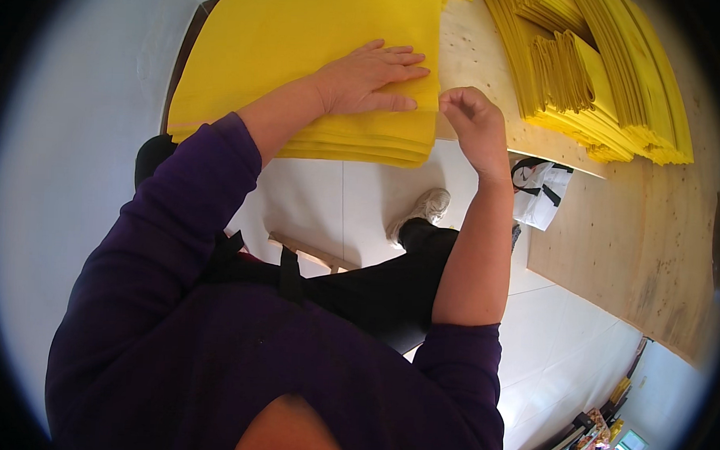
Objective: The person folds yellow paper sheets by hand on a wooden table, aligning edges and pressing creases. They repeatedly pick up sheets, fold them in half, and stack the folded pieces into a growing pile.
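A stack of yellow fabric sheets (283, 44) lies flat before me, its layered near edge hanging over the floor. My left hand (374, 80) rests palm down on the top sheet, fingers spread toward the sheet's right edge. Just beyond that edge, my right hand (473, 125) has thumb and forefinger pinched together at the fabric's border. A faint pale line runs along the cloth between my left thumb and this pinch; whether it is a thread or a crease is unclear.
Folded yellow fabric bundles (585, 78) are piled on the plywood table (470, 44) to the right. Below the tabletop hangs a white bag (539, 192) with black straps. A wooden bar (311, 252) is near the floor by my legs. A white wall (83, 156) stands at left.
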The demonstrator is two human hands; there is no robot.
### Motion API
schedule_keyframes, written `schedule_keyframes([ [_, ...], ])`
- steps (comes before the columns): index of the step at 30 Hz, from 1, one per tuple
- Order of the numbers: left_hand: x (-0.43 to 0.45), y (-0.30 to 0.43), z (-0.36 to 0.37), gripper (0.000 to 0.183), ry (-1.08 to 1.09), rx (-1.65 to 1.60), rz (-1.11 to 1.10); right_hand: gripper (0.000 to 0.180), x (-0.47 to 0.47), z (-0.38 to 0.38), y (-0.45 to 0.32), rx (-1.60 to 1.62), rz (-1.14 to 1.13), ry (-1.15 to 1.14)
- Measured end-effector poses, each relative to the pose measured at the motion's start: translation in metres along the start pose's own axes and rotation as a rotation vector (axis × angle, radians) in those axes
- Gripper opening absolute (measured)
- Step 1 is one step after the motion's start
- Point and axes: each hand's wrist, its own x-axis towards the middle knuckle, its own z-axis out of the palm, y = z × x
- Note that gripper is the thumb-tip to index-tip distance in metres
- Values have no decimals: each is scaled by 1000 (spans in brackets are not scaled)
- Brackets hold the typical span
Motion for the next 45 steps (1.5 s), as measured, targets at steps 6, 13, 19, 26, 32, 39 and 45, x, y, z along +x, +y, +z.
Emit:
schedule_keyframes([
  [6,-2,0,-2,78,17,-5,36,5,8,11,-1,27,-28,45],
  [13,1,-8,3,70,36,-151,1,5,9,9,-1,-7,-27,82],
  [19,1,-13,3,61,25,-175,20,5,-4,-16,-2,20,78,-32],
  [26,1,-11,2,63,30,-149,24,3,-20,-31,-3,88,176,-186],
  [32,1,-11,2,67,45,-156,18,4,-18,-27,-2,-20,145,-230],
  [39,1,-10,3,65,52,-137,6,6,-16,-22,-3,-46,140,-206],
  [45,1,-9,1,62,30,-139,7,6,-13,-15,0,-38,86,-132],
])
